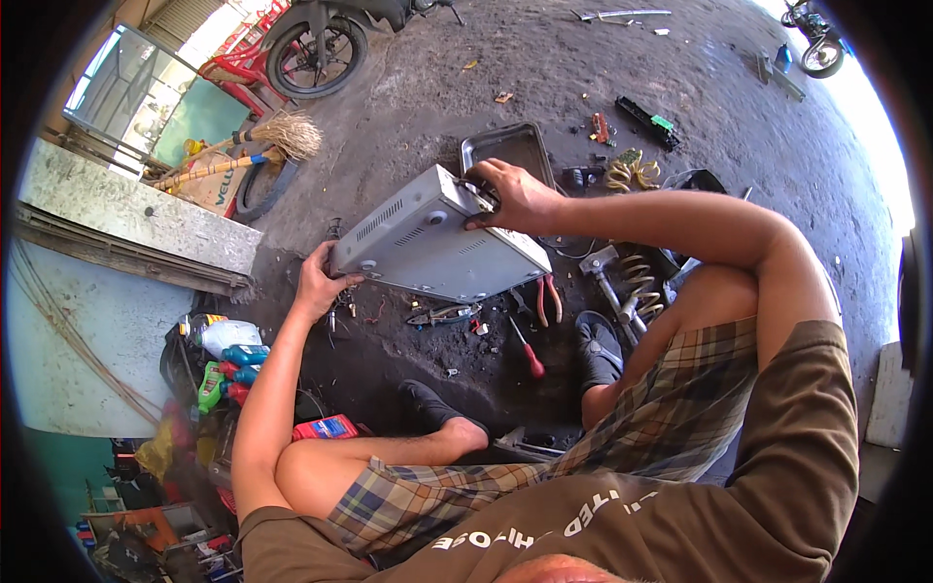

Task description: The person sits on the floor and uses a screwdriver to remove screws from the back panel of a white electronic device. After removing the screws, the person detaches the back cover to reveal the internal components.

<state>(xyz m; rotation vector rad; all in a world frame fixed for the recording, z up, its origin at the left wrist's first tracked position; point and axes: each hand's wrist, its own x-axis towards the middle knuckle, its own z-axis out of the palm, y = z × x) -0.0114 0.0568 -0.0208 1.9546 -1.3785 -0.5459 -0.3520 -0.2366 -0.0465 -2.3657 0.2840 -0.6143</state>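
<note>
A grey metal electronics case [442, 248], with vent slots and round feet, is held tilted above the dark ground. My left hand [321, 282] grips its left corner, thumb along the near edge. At the far right end, my right hand [520, 197] has its fingers curled over the rim, beside some exposed parts. What lies inside the case is hidden from this side. Close by on the ground are red-handled pliers [550, 299] and a screwdriver [529, 352] with a red handle. Another tool, possibly pliers [443, 315], lies just below the case.
Behind the case is a dark metal tray [505, 146]. Coil springs [637, 277] and a shock absorber [610, 277] lie by my right foot. Several bottles [233, 340] crowd the left, under a concrete ledge [126, 204]. Farther off are a straw broom [282, 134] and a motorcycle wheel [316, 58].
</note>
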